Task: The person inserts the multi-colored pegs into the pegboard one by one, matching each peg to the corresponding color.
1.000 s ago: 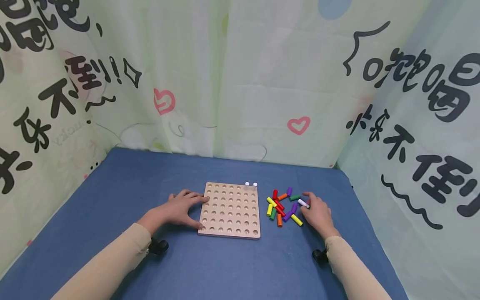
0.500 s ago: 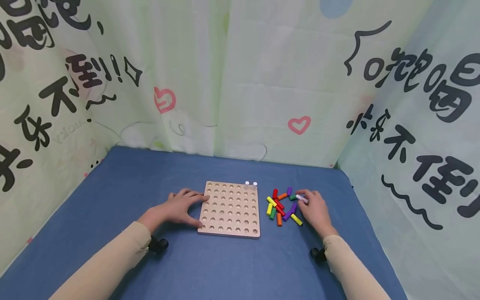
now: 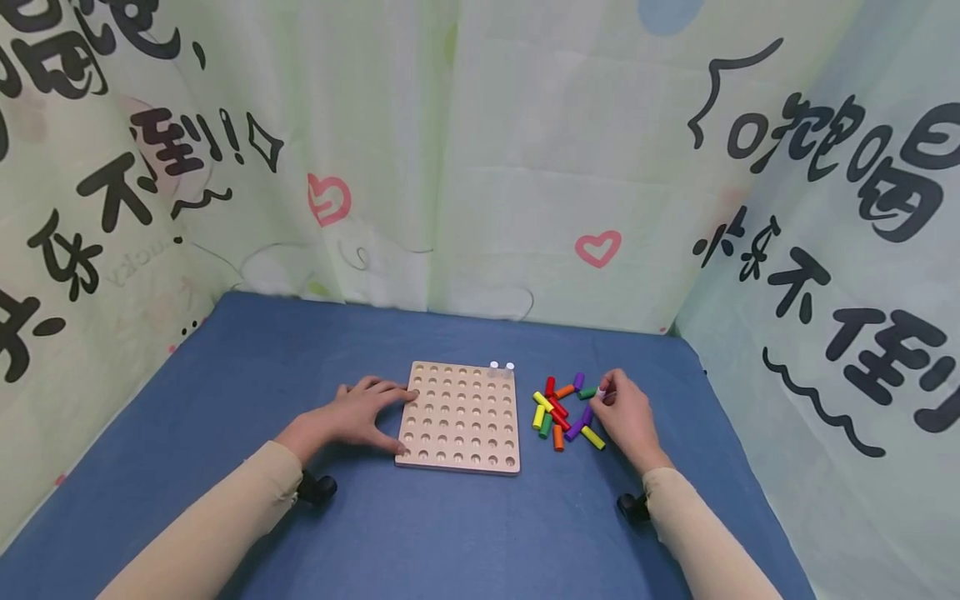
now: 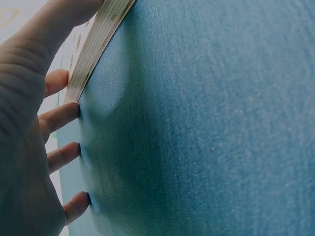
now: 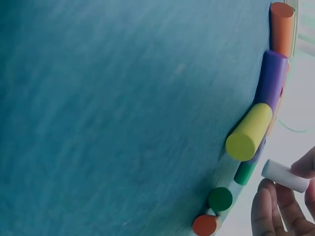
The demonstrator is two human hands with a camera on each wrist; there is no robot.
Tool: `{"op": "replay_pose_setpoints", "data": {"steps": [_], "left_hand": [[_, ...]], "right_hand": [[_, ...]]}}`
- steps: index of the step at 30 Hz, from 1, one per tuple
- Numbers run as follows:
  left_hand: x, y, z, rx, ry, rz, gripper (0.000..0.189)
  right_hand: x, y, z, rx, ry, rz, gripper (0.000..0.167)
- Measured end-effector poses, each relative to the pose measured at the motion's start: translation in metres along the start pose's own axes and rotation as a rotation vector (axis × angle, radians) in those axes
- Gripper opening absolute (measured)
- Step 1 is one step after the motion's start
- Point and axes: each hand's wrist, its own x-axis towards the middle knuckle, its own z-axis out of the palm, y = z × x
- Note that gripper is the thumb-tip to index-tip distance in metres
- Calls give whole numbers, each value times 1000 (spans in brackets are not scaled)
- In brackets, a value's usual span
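Note:
At the right of the head view, my right hand point(image 3: 628, 419) pinches a white peg point(image 5: 285, 175) between thumb and fingers, just above the table beside the loose pegs. The peg tilts in the right wrist view. My left hand point(image 3: 362, 419) lies spread at the left side of a wooden peg board point(image 3: 457, 421), thumb and forefinger touching its edge. In the left wrist view the other fingertips point(image 4: 66, 158) reach down to the blue cloth. Two white pegs point(image 3: 493, 367) stand upright in holes at the board's far right corner.
Several loose pegs lie right of the board, among them a yellow peg point(image 3: 593, 438), an orange peg point(image 3: 558, 438), a purple peg point(image 3: 579, 382) and a red peg point(image 3: 551, 387). Blue cloth point(image 3: 420, 542) covers the table. Printed curtains point(image 3: 525, 167) enclose its back and sides.
My right hand has lifted slightly and shifted left, turning the white peg from lying flat to more upright between the fingertips. The left hand and board have stayed put.

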Motion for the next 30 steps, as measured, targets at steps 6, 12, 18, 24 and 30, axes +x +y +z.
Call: {"op": "replay_pose_setpoints", "data": {"steps": [6,12,18,24,30], "left_hand": [[1,-3,1,6,0,-8,94],[2,-4,1,3,7,-1,94],[2,-4,1,-3,0,-7,94],[1,-3,0,-7,-1,-9,95],[1,-3,1,-13,4,-9,95]], "right_hand": [[-1,-5,5,60,14,3,12],[0,-10,10,87,44,-18,12],[1,-15,12,85,49,-26,12],[1,-18,13,92,47,-28,11],[1,-23,16,121,39,-1,12]]}}
